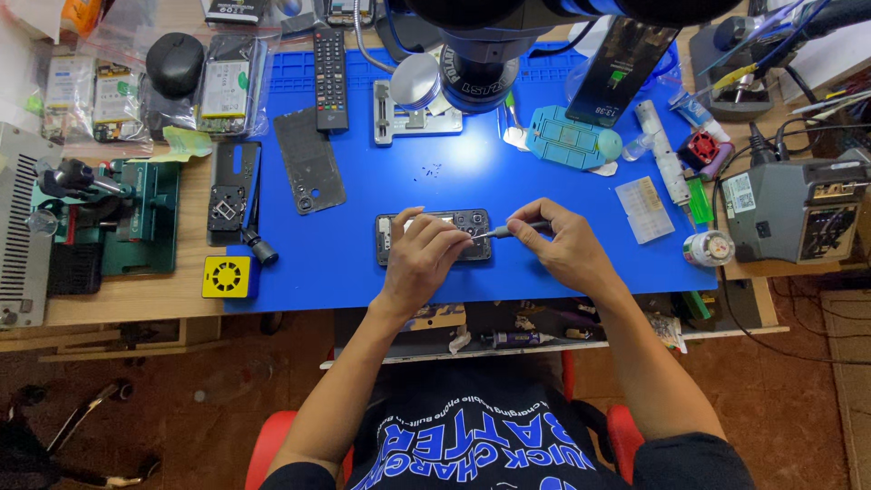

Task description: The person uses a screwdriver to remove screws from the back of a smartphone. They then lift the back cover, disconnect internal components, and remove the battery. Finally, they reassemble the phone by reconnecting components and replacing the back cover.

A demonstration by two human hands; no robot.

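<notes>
At the far left edge of the frame stands a grey metal box with vent slots, and just right of it a green clamp fixture sits on the bare wood of the bench. Below that, at the lower left corner of the blue work mat, lies a small yellow square block with a round vent pattern. Higher up on the mat's left part lie a dark phone frame piece, a black back cover and, above it, a black remote control. In the middle of the frame, toward the mat's lower edge, the opened phone lies flat with its long side across the picture, its insides facing up. The left hand rests on top of it, fingers curled down and pressing on its middle, so it holds the phone in place. Just right, the right hand is closed around a thin screwdriver, whose tip points left and meets the phone's right end. Above the hands a microscope head overhangs the mat. Further right lie a pale ruler-like plastic case and a small round white tub, and at the right edge stands a grey soldering station.
</notes>
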